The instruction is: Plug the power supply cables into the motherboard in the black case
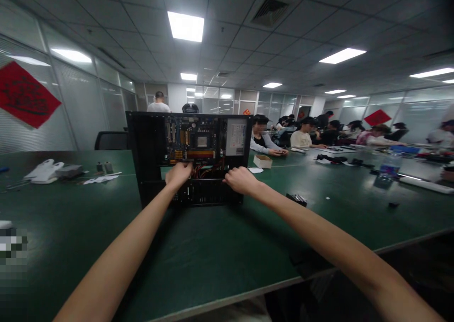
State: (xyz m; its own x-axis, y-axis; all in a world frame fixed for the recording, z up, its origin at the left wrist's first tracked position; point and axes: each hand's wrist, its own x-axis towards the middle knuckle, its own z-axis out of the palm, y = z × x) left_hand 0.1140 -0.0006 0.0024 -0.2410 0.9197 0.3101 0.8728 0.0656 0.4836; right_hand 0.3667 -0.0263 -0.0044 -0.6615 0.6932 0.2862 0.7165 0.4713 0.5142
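Observation:
A black computer case [145, 147] stands upright on the green table [191, 260], its open side facing me. Inside it are a motherboard [193, 140] and, at the upper right, a power supply [236, 136] with a pale label. My left hand [179, 174] reaches into the case just below the motherboard, fingers curled by the cables; what they grip is too small to make out. My right hand [239, 179] is at the right part of the case, below the power supply, with its fingers closed beside the bundle of cables [207, 171]. Whatever it pinches is hidden.
A small open box [262, 161] and a black part [297, 199] lie right of the case. White plastic [44, 171] and a grey block [70, 171] lie left. A bottle [388, 166] stands right; several people sit beyond.

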